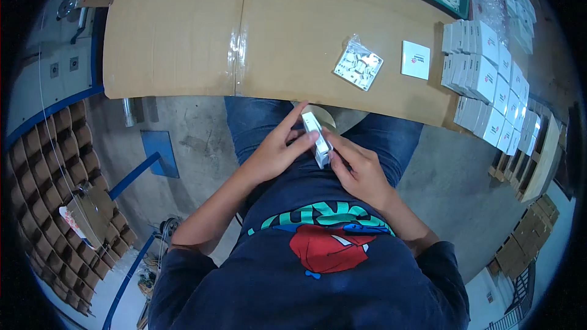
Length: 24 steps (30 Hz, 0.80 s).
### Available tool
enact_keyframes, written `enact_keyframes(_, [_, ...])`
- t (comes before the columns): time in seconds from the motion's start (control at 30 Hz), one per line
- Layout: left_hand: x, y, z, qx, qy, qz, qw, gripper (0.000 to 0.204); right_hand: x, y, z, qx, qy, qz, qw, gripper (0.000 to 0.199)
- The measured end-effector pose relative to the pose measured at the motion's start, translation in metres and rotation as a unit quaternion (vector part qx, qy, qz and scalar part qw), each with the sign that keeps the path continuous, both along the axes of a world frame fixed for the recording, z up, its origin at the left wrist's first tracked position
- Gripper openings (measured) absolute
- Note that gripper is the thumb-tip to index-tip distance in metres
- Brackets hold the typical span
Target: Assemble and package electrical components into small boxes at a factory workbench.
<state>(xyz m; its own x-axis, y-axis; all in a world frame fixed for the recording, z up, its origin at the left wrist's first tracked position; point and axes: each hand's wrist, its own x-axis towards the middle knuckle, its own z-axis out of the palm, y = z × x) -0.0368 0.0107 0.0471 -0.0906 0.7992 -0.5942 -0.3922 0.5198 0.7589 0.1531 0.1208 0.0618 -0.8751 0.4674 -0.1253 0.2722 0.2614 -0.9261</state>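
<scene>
Above the person's lap, just before the table edge, two bare hands hold a small white box (317, 140).

The left hand (275, 151) puts its thumb on the box, with its index finger stretched out straight and apart; the right hand (361, 170) bends its thumb and fingers around the lower end, almost closed. Beyond them is a table covered with brown cardboard (171, 43), where shiny clear tape runs along a seam. On it lie a transparent plastic bag of small white pieces (359, 68), a flat square white box (416, 60) and, at right, stacked rows of white boxes (486, 82). Below is a grey concrete floor (446, 156); at left stands a grid of brown cardboard dividers (52, 208).
</scene>
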Motion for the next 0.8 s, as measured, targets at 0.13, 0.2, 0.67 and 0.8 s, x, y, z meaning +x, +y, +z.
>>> enact_keyframes(0.13, [0.019,-0.008,-0.009,-0.048,-0.057,0.008,0.997,0.063,-0.001,0.002,0.005,0.029,0.019,0.007,0.999,0.042])
enact_keyframes(0.2, [0.026,-0.01,-0.007,-0.028,-0.109,0.067,0.991,0.062,-0.001,0.004,0.01,-0.048,0.003,-0.008,0.999,0.039])
enact_keyframes(0.67, [0.024,-0.008,-0.008,0.072,-0.105,-0.015,0.992,0.081,0.007,0.013,-0.001,-0.371,-0.032,0.026,0.928,0.084])
enact_keyframes(0.8, [0.028,-0.01,-0.014,0.081,-0.093,-0.02,0.992,0.082,0.01,0.011,-0.002,-0.319,-0.049,0.043,0.946,0.081])
